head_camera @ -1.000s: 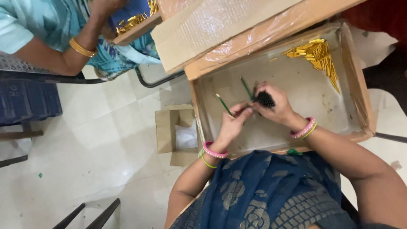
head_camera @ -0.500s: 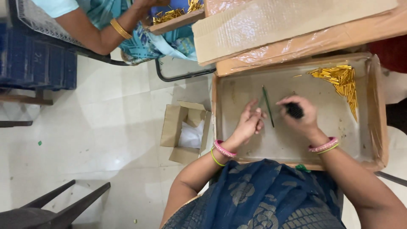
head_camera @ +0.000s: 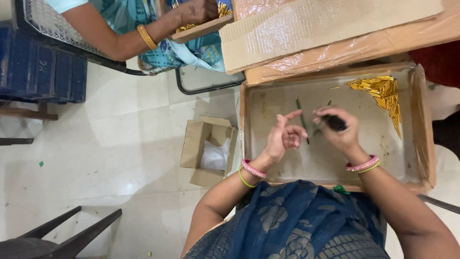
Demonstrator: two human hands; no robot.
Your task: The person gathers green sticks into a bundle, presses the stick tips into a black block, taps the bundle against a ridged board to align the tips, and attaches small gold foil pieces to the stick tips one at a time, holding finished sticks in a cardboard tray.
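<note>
**Small parts at risk in the tray**

The shallow brown cardboard tray (head_camera: 421, 120) rests on the person's lap, so a knee shift could tip it and send the pile of thin golden metal rods (head_camera: 383, 93) sliding from its far corner. The thin green stick (head_camera: 302, 120) lies loose on the tray floor just past the left hand (head_camera: 282, 139), whose fingers are spread apart and empty; a careless sweep could flick it out. The right hand (head_camera: 338, 129) has its fingers clamped on a small black ridged piece (head_camera: 334, 123), which could slip free.
</note>
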